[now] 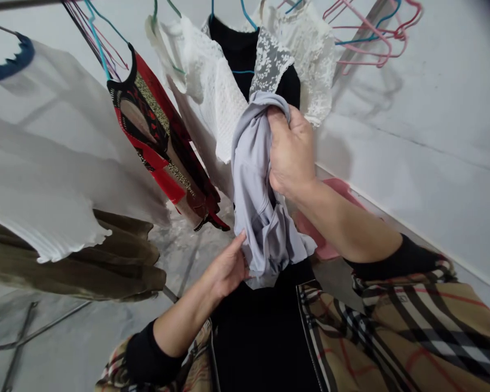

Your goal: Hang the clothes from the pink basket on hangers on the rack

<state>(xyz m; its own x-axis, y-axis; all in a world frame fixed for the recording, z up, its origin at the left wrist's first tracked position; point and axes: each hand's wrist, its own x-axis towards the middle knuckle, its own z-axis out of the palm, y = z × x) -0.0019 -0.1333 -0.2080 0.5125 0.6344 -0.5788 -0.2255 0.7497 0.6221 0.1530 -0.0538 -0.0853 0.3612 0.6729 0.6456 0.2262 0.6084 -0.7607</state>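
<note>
A light grey-lavender garment (251, 179) hangs bunched in front of me; its exact kind I cannot make out. Near its top, my right hand (294, 149) is closed on the gathered cloth, thumb tucked under a fold. Lower down, my left hand (227, 267) grips the garment's left edge, its fingertips partly behind the fabric. Just behind the cloth hang a black top with lace shoulders (275, 60) and a white textured top (204, 65), both on hangers.
A red patterned garment (163, 174) hangs to the left, beside a white ribbed top (65, 190) and olive cloth (118, 267). Bare pink hangers (375, 38) sit on the rail at upper right. A pink basin (330, 218) stands on the floor near the wall.
</note>
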